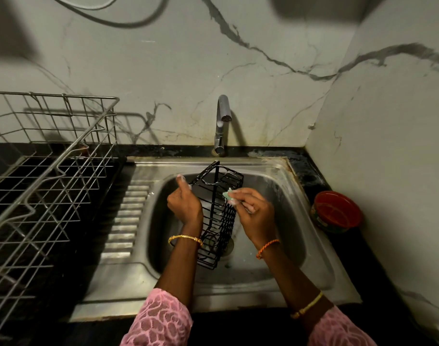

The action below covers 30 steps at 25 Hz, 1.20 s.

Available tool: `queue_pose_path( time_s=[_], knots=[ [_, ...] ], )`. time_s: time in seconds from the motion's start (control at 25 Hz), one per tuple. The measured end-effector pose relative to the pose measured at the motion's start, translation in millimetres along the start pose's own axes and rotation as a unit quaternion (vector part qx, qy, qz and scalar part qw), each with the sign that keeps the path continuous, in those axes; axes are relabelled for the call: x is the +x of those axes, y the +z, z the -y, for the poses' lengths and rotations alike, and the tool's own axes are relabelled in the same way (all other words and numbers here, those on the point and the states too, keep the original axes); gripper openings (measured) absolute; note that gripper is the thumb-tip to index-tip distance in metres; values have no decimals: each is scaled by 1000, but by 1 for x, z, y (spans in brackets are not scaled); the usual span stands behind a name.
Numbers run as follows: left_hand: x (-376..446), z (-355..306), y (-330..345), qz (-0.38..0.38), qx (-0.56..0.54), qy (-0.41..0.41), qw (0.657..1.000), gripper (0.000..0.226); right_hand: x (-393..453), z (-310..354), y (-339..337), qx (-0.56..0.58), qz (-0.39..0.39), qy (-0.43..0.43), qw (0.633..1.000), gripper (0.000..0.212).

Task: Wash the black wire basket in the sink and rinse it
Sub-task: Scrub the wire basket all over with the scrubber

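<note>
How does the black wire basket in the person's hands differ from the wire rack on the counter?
The basket is black and narrow; the dish rack is bare silver metal and far larger. The basket is held tilted over the sink by the left hand, while the rack stands untouched on the counter. Both are open wire grids.

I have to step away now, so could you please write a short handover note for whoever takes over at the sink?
Left hand: grips the black wire basket by its left side, holding it tilted over the sink bowl.
Right hand: pinches a small green scrubber against the basket's upper right wires.
Tap: no water visibly running.
Done: scrubbing is under way; some suds show on the wires and fingers.
Left: finish scrubbing the remaining sides, then rinse the basket under the tap. A dish rack stands to the left of the sink.
</note>
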<state>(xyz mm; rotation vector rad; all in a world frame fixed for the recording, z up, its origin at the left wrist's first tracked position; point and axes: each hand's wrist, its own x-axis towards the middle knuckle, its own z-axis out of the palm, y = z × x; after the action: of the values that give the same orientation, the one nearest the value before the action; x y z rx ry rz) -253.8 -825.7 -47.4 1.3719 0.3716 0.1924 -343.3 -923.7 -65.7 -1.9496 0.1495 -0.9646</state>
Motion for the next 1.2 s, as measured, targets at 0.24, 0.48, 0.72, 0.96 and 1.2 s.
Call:
queue_pose_path(
  time_s=[0.24,0.48,0.72,0.96,1.2],
  knots=[
    [-10,-3,3,29,30,54,998,56,41,17,17,13,38,39,998,15],
    [6,-8,0,-31,-7,9,999,54,6,2,-5,-40,27,-9,999,14],
    [-1,-7,0,-3,-22,8,1000,50,39,1,10,24,5,55,998,15],
    [0,-5,2,15,-27,36,999,49,55,1,21,-35,39,54,997,14],
    [-1,-9,1,-21,-14,28,999,50,54,1,20,-23,66,70,995,13]
  ],
)
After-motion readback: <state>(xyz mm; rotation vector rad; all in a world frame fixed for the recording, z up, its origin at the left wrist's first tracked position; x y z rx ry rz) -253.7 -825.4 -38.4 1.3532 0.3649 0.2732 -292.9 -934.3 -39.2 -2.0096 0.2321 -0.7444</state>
